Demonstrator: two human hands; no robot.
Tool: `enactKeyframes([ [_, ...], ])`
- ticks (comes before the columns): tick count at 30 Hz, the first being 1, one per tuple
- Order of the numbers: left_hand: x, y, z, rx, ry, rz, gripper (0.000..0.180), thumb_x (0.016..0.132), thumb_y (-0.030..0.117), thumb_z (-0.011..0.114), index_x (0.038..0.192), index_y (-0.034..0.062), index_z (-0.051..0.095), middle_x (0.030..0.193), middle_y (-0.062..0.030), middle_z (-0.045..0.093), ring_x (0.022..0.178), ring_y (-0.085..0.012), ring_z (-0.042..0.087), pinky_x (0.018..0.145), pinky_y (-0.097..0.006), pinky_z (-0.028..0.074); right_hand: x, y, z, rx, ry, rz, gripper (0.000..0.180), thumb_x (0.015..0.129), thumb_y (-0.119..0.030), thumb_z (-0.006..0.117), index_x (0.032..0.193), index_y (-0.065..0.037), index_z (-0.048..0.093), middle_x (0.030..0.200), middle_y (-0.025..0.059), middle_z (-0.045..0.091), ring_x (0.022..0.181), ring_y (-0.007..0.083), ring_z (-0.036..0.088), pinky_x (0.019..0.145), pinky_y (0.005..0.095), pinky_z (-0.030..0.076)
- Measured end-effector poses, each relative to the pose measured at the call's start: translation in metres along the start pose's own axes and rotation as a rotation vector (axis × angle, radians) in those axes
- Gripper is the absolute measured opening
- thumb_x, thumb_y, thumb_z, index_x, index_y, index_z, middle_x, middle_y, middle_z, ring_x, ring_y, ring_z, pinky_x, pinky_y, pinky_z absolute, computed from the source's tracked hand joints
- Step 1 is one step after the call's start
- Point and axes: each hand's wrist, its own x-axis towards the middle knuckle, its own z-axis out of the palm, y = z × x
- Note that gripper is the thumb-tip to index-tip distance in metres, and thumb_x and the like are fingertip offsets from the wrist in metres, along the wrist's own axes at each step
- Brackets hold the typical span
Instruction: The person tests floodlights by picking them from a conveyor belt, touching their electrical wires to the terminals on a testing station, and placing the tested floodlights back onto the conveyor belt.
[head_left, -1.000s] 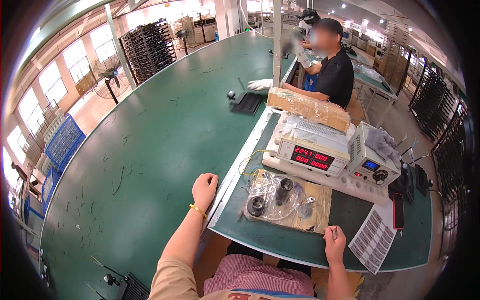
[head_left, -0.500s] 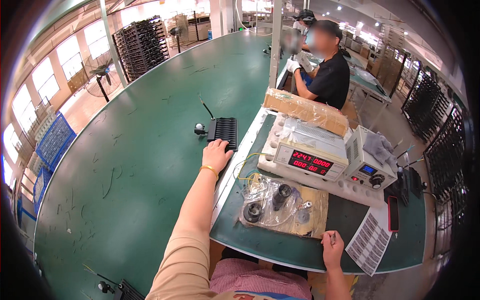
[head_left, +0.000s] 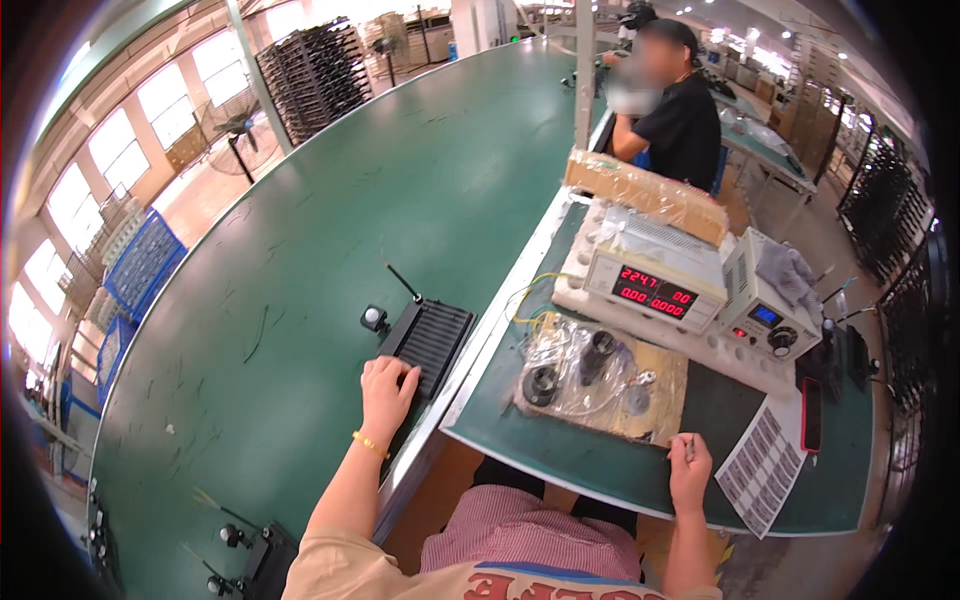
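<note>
L hand (head_left: pixel 388 388) lies flat w/ open fingers on black ribbed device (head_left: pixel 432 338) on green belt (head_left: pixel 300 260); R hand (head_left: pixel 690 470) pinches small thin tool, resting on bench edge (head_left: pixel 560 455).

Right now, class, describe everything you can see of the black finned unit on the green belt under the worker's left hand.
The black finned unit is a flat, rectangular block with ribbed slats across its top, matte like metal or plastic. A thin black antenna slants up from its far end, a small round knob beside it. It lies flat by the belt's edge; the left hand rests on its near corner.
</note>
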Motion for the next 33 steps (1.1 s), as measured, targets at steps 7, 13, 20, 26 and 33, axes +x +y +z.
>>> enactKeyframes([
  [7, -0.047, -0.035, -0.061, 0.006, 0.042, -0.403, 0.03, 0.078, 0.023, 0.071, 0.094, 0.0008, 0.06, 0.096, -0.0133, 0.058, 0.092, -0.0301, 0.055, 0.081, -0.037, 0.045, -0.001, 0.003, -0.001, 0.008, -0.057, -0.094, 0.007, 0.089, -0.007, 0.057, 0.089, -0.001, 0.061, 0.066, -0.0004, 0.051, 0.058, 0.005, 0.044, 0.054, 0.0218, 0.037],
  [13, -0.03, -0.04, -0.039, 0.135, -0.034, -0.34, 0.038, 0.082, 0.035, 0.065, 0.096, 0.0, 0.059, 0.101, -0.0143, 0.057, 0.094, -0.032, 0.055, 0.082, -0.038, 0.046, -0.004, 0.0, -0.001, 0.086, -0.079, 0.063, 0.015, 0.093, -0.009, 0.051, 0.1, 0.0, 0.061, 0.065, -0.0014, 0.05, 0.056, 0.0051, 0.045, 0.053, 0.0208, 0.035],
  [20, -0.042, -0.001, -0.084, 0.011, 0.027, -0.382, 0.033, 0.083, 0.03, 0.065, 0.097, 0.0008, 0.058, 0.099, -0.0121, 0.056, 0.093, -0.0308, 0.058, 0.078, -0.038, 0.047, 0.011, -0.018, -0.011, 0.127, -0.187, 0.109, 0.02, 0.093, -0.013, 0.05, 0.1, 0.0, 0.063, 0.064, -0.0004, 0.054, 0.057, 0.0059, 0.049, 0.052, 0.0207, 0.037],
  [26, -0.071, 0.08, -0.089, -0.414, -0.265, -0.04, 0.028, 0.078, 0.016, 0.07, 0.099, 0.0005, 0.058, 0.096, -0.0146, 0.057, 0.091, -0.0302, 0.057, 0.08, -0.035, 0.046, 0.03, -0.103, 0.002, 0.22, -0.454, -0.039, 0.023, 0.093, -0.017, 0.052, 0.106, -0.004, 0.065, 0.077, 0.0035, 0.064, 0.064, 0.0069, 0.053, 0.055, 0.0207, 0.042],
  [33, -0.081, 0.171, -0.033, -0.691, -0.665, 0.22, 0.032, 0.081, 0.023, 0.07, 0.102, 0.0015, 0.059, 0.103, -0.0142, 0.058, 0.094, -0.0301, 0.06, 0.081, -0.035, 0.049, 0.03, -0.151, 0.013, 0.352, -0.755, 0.048, 0.024, 0.094, -0.021, 0.055, 0.108, -0.004, 0.065, 0.091, 0.0034, 0.066, 0.071, 0.006, 0.049, 0.062, 0.0195, 0.041],
])
